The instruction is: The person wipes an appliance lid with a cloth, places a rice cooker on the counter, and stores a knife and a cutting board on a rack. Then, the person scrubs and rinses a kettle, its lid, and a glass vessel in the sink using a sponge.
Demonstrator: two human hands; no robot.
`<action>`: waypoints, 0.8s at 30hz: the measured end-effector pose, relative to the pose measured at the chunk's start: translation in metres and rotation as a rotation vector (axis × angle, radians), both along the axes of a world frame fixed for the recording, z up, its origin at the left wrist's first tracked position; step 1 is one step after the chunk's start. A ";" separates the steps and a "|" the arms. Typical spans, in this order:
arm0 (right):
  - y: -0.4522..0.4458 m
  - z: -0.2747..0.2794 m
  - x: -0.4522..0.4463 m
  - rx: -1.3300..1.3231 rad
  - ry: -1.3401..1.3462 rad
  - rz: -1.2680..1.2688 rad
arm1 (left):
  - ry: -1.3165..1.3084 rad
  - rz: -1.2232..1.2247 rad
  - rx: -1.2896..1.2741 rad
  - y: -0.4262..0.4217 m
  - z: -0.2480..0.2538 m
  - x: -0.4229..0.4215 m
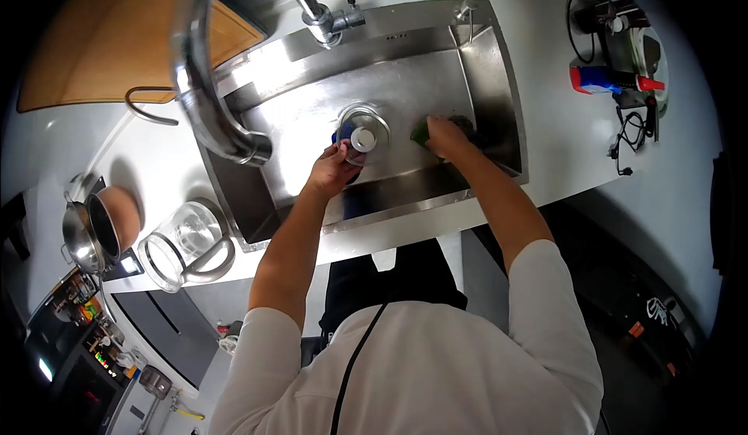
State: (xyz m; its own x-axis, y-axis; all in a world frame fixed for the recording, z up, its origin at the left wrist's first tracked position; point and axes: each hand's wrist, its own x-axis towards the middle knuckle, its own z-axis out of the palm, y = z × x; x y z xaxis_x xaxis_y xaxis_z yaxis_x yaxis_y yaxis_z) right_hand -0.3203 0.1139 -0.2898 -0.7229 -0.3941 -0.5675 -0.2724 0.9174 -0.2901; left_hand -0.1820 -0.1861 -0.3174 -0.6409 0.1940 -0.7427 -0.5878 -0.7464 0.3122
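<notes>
My left hand (333,170) is closed on the near edge of a round, clear lid (376,121) with a pale round knob, held over the sink basin. Something blue shows beside the lid's left edge, too covered to name. To the right, my right hand (448,139) is closed and low in the sink. A green scouring pad (420,133) sticks out on its left side; its fingers are partly hidden. Dark matter lies in the basin just right of that hand. Both hands are inside the stainless steel sink (421,77).
A tall curved faucet (204,100) arches over the sink's left side. On the left counter stand a glass kettle (187,240) and pans (117,221). A blue and red bottle (604,79) and a coiled black cable (629,135) lie on the right counter.
</notes>
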 end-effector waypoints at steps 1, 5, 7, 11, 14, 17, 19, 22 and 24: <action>0.000 -0.028 0.010 -0.024 -0.001 -0.029 | 0.023 -0.033 0.036 -0.004 -0.008 0.002; -0.017 -0.049 0.025 0.117 0.136 -0.038 | -0.046 -0.239 -0.260 -0.017 -0.013 0.005; -0.017 -0.055 0.029 0.160 0.170 -0.079 | 0.027 -0.158 -0.261 -0.034 -0.015 0.007; -0.017 -0.052 0.017 0.213 0.055 -0.184 | 0.076 -0.112 -0.561 -0.097 -0.036 0.013; -0.004 -0.065 0.014 0.136 0.068 -0.042 | 0.035 -0.021 -0.652 -0.113 -0.024 0.009; 0.001 -0.069 0.014 -0.095 0.000 -0.140 | 0.042 -0.048 -0.485 -0.095 -0.004 0.012; 0.007 -0.076 0.010 -0.337 -0.116 -0.350 | -0.014 -0.091 -0.380 -0.078 -0.008 0.014; 0.019 -0.093 0.003 -0.513 -0.287 -0.642 | -0.098 -0.247 -0.255 -0.047 -0.003 0.013; 0.029 -0.097 0.001 -0.491 -0.342 -0.739 | -0.145 -0.298 -0.249 -0.026 -0.003 0.008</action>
State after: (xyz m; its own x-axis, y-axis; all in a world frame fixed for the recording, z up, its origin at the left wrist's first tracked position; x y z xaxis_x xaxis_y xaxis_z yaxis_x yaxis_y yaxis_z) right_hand -0.3193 0.1428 -0.3872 -0.7102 -0.1547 -0.6868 0.4988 0.5780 -0.6459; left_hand -0.1740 -0.2120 -0.3205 -0.4689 0.1577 -0.8691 -0.8179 -0.4491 0.3598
